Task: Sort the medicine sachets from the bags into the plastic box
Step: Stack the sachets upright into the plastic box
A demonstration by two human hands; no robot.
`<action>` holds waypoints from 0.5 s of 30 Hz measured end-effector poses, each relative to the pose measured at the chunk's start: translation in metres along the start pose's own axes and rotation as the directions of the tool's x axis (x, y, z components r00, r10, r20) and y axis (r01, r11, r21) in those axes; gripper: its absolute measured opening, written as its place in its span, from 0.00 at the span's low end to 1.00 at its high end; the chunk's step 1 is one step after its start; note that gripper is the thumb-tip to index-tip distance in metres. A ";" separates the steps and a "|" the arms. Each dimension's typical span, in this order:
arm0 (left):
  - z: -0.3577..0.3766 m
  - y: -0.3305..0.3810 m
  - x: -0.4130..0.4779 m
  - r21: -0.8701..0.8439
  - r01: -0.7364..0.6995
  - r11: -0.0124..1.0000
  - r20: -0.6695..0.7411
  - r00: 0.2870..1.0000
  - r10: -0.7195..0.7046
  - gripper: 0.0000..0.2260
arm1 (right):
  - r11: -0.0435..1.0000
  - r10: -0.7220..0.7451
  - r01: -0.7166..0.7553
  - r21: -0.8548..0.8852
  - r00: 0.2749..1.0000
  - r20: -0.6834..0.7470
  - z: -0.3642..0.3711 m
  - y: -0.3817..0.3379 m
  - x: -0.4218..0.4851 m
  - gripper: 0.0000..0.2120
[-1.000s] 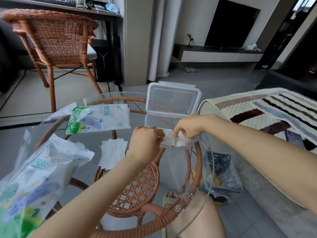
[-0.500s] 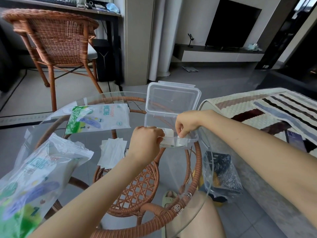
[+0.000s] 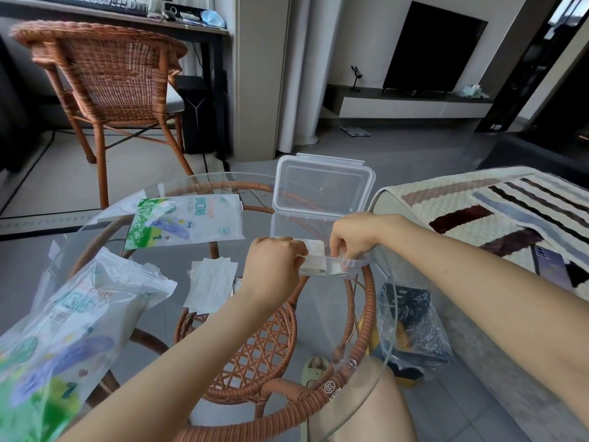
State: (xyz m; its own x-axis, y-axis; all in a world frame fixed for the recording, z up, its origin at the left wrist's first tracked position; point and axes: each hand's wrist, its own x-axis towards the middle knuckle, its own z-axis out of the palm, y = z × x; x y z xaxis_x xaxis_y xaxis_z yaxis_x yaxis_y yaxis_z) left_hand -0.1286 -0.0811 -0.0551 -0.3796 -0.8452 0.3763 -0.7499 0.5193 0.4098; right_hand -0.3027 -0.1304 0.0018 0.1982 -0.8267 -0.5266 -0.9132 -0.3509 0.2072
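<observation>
Legibly, on the far bag (image 3: 185, 223): "Bandage" beside three blue Chinese characters, printed over green leaves and a drawn blue plaster. Same print on the near bag (image 3: 73, 314), blurred, crumpled at lower left with its mouth open. Stamped on the rattan rim of the table (image 3: 287, 393), close to the knee: a round logo with digits too small to read. Flat on the glass between the bags: loose sachets (image 3: 212, 283), white, fanned in a small stack just left of the left forearm. Beyond the glass, a rattan chair (image 3: 108, 74); at right, a striped throw (image 3: 494, 212); on the floor under the table's right edge, a clear sack (image 3: 411, 330) with something dark inside. At the table's far right: the box (image 3: 322, 186), clear, lid tipped up and back, base partly hidden behind both hands. In its near end: sachets (image 3: 315, 248), white, on edge between the hands. Left hand (image 3: 271, 269): curled into a fist at the box's near left corner, touching the sachets' left edge; thumb hidden, so cannot tell what is gripped. Right hand (image 3: 353, 234): reaching over the rim from the right, fingers bent down, pinching the sachets' right side.
</observation>
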 end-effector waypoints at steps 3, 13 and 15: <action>0.000 0.002 0.000 0.008 0.013 1.000 0.002 1.000 -0.013 0.10 | 0.999 -0.025 0.025 -0.019 0.999 0.033 -0.004 0.000 -0.002 0.14; -0.003 0.008 0.000 0.018 0.040 0.999 0.029 0.999 -0.041 0.10 | 0.998 -0.049 0.046 0.051 0.997 0.057 0.003 -0.008 -0.003 0.16; -0.003 0.009 -0.001 0.020 0.044 0.999 0.035 0.998 -0.045 0.10 | 0.999 -0.019 0.018 0.049 1.000 0.018 0.006 -0.010 -0.001 0.13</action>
State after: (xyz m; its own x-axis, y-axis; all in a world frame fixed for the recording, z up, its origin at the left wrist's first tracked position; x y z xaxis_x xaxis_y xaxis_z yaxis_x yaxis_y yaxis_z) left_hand -0.1333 -0.0756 -0.0488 -0.3643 -0.8714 0.3285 -0.7764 0.4790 0.4095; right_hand -0.2958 -0.1230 -0.0043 0.2085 -0.8118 -0.5455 -0.9258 -0.3436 0.1575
